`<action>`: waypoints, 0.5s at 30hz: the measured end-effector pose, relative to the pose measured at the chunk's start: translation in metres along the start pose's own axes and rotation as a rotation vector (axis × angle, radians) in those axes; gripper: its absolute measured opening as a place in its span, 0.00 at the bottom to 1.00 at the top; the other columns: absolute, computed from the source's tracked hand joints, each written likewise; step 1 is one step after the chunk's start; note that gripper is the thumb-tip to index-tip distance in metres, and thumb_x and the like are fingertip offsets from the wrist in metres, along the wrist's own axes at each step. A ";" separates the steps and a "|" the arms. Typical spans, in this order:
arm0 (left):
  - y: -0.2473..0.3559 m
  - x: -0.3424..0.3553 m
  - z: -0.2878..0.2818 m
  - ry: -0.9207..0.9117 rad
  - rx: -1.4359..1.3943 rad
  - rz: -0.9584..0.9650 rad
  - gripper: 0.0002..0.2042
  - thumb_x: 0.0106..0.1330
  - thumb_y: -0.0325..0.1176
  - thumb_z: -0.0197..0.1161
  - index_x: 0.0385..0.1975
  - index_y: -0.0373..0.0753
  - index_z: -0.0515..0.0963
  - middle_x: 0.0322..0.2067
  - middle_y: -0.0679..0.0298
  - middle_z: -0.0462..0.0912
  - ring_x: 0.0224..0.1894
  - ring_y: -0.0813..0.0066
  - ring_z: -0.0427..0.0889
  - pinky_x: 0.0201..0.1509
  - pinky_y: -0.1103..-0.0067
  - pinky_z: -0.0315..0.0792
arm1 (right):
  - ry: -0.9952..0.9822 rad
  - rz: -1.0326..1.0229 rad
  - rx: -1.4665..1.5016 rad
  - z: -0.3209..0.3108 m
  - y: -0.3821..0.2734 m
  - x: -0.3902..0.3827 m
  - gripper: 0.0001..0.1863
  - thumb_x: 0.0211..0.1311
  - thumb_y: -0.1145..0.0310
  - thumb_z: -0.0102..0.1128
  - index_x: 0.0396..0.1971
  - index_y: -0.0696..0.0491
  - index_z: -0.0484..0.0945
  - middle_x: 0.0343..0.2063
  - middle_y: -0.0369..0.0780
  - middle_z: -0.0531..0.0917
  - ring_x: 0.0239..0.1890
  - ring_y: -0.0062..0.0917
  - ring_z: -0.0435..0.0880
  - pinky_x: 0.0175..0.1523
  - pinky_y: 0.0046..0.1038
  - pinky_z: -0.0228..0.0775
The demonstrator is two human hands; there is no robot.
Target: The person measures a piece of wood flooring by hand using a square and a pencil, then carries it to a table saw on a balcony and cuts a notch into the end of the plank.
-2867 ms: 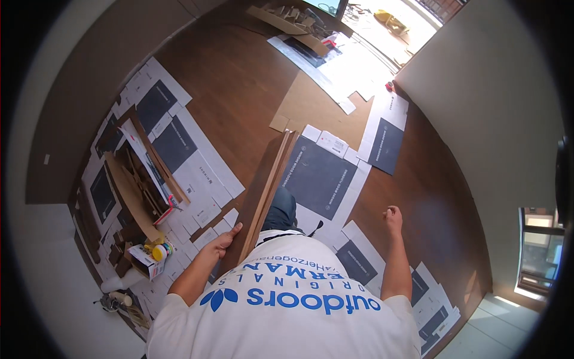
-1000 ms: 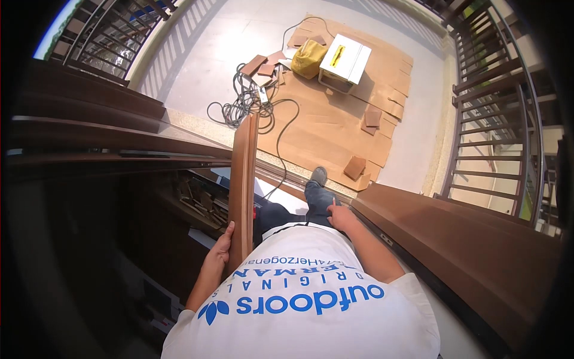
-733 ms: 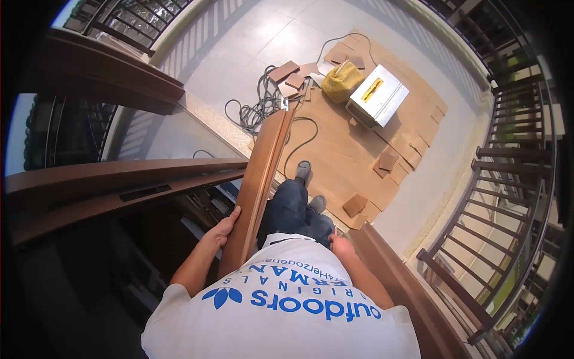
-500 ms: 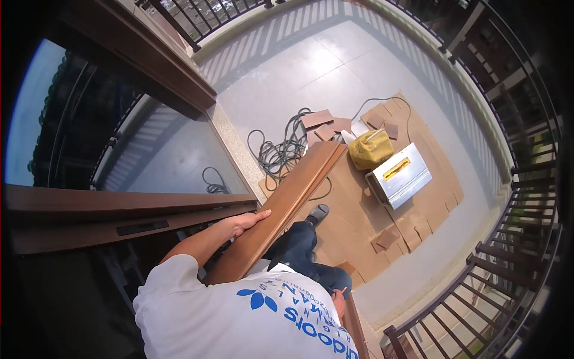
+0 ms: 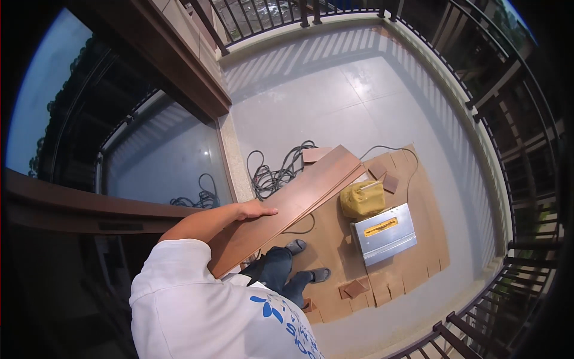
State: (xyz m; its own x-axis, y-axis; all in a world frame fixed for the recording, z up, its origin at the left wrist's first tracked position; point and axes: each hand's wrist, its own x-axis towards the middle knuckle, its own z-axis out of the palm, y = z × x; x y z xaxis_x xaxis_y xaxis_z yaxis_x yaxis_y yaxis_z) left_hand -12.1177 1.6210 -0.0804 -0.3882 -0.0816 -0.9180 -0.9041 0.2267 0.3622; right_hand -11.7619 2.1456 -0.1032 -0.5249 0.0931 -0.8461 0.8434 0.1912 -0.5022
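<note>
Long brown floorboards (image 5: 302, 191), at least two lying face to face, slant from beside my chest up toward the middle of the view. My left hand (image 5: 256, 209) grips them along their left edge, with part of the hand lying over the broad upper face. The fingers beneath the boards are hidden. My right hand is out of view. Past the boards' far end, to the right, a yellow bag (image 5: 363, 199) sits against a silver table saw (image 5: 397, 236) with a yellow slot plate in its top.
Brown cardboard (image 5: 341, 257) covers the floor under the saw and my feet. Board offcuts (image 5: 355, 288) lie on it. A tangled dark cable (image 5: 269, 176) lies by the stone door sill (image 5: 238, 158). Dark railings (image 5: 478, 128) border the balcony, and a brown-framed glass door stands left.
The boards have rolled over to show their broad face, and their edges have parted slightly. My right hand has left the view. A second foot now shows on the cardboard.
</note>
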 end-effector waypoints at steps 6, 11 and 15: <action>0.039 0.052 0.020 0.083 -0.030 0.097 0.29 0.66 0.51 0.67 0.55 0.30 0.78 0.46 0.54 0.85 0.45 0.67 0.85 0.50 0.73 0.78 | -0.381 0.190 -0.085 -0.056 -0.124 0.064 0.15 0.68 0.71 0.58 0.51 0.61 0.76 0.30 0.37 0.83 0.33 0.21 0.81 0.39 0.23 0.74; 0.019 0.241 0.037 0.229 0.056 0.201 0.30 0.64 0.51 0.69 0.51 0.26 0.78 0.44 0.54 0.86 0.43 0.67 0.86 0.49 0.74 0.78 | 0.082 -0.066 -0.229 -0.175 -0.148 0.268 0.20 0.70 0.67 0.57 0.57 0.60 0.69 0.33 0.34 0.79 0.35 0.17 0.75 0.43 0.21 0.69; 0.012 0.394 0.053 0.224 0.125 0.143 0.31 0.62 0.53 0.71 0.50 0.27 0.79 0.42 0.54 0.87 0.43 0.69 0.86 0.49 0.75 0.78 | 0.416 -0.188 -0.337 -0.259 -0.185 0.454 0.25 0.73 0.62 0.54 0.63 0.60 0.66 0.50 0.46 0.78 0.53 0.29 0.75 0.62 0.29 0.64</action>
State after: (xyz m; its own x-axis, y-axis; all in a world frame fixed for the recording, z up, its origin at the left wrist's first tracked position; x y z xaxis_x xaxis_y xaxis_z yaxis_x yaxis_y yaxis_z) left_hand -12.2716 1.6425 -0.4460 -0.5528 -0.2493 -0.7951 -0.8135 0.3683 0.4501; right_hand -12.1857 2.4060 -0.3482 -0.7211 0.3917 -0.5715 0.6836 0.5366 -0.4948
